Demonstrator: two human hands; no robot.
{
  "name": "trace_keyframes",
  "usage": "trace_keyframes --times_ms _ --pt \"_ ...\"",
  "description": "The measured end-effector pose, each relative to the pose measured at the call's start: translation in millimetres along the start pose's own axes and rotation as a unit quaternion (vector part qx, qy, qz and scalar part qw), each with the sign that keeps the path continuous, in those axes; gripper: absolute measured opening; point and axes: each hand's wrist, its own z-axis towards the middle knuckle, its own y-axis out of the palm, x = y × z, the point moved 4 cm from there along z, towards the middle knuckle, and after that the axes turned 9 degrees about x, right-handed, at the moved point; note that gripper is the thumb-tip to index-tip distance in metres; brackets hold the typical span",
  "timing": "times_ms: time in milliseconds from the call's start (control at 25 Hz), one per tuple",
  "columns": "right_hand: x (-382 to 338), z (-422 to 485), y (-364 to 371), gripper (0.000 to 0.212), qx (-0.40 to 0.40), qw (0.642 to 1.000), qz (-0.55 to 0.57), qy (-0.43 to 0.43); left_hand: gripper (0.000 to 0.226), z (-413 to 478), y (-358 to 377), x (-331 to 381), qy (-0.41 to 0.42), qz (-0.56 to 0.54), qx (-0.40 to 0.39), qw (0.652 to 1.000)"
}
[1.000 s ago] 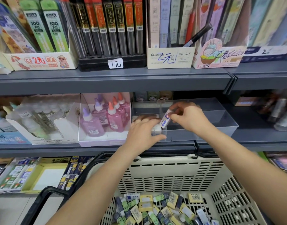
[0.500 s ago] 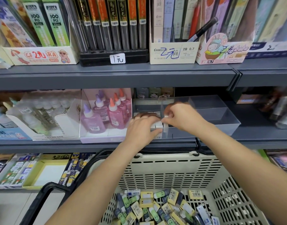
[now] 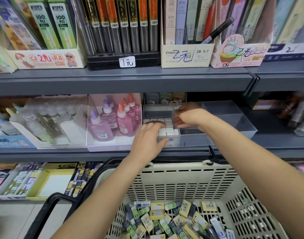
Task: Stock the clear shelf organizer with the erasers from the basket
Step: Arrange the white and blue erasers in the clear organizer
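Hands: left hand [image 3: 147,140] lies with fingers spread loosely over the tops of the white erasers [image 3: 169,130], thumb against the front wall of the organizer [image 3: 234,133]; nothing is clamped in it. Right hand [image 3: 189,116] hovers just beside it, fingers curled towards the divider at the right of that compartment; whether it pinches anything cannot be told.

White erasers: packed upright in rows, filling the organizer's leftmost compartment, front to near the back. The compartments to the right show no erasers.

Organizer: clear plastic, at the front edge of the middle shelf [image 3: 96,155].

Glue bottles [image 3: 113,121]: pink, with purple and orange caps, in an open box touching the organizer's left side.

Clear bottles [image 3: 44,121]: in a white carton further left on the same shelf.

Basket [image 3: 182,169]: cream, slotted walls, black handle [image 3: 44,213], below the shelf's front edge and under both forearms.

Loose erasers [image 3: 173,219]: jumbled heap on the basket floor, in yellow, green and dark blue sleeves.

Top shelf: tubes [image 3: 123,26] in a black rack, flanked by boxed stationery.
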Motion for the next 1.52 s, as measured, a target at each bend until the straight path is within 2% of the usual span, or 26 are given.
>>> trace_keyframes --times_ms 240,480,760,960,1080,1200,1360,1520 --pt "-11 12 21 0.041 -0.086 0.988 -0.096 0.087 0.044 -10 -9 -10 -0.017 -0.031 0.018 0.999" --pt "-14 15 42 0.041 -0.077 0.975 -0.204 0.035 0.043 -14 -3 -11 -0.02 -0.043 0.018 0.999" --pt "-15 9 33 0.043 -0.108 0.984 -0.105 0.09 0.041 -14 -2 -13 -0.024 -0.049 0.023 0.998" --pt "-15 7 22 0.047 -0.088 0.988 -0.098 0.079 0.04 -15 -5 -13 -0.02 -0.045 0.012 0.999" --pt "-9 7 22 0.042 -0.072 0.99 -0.113 0.051 0.041 -16 -9 -9 -0.019 -0.047 0.023 0.998" --pt "-11 7 24 0.036 -0.06 0.981 -0.185 -0.003 0.041 -15 -10 3 0.0 -0.036 0.027 0.999" --pt "-25 2 0 0.036 0.027 0.915 -0.376 -0.144 0.041 -16 -8 6 -0.001 -0.039 0.021 0.999" --pt "1 -15 -7 0.033 -0.024 0.901 -0.396 -0.174 0.04 -19 -7 1 -0.009 -0.045 0.016 0.999"
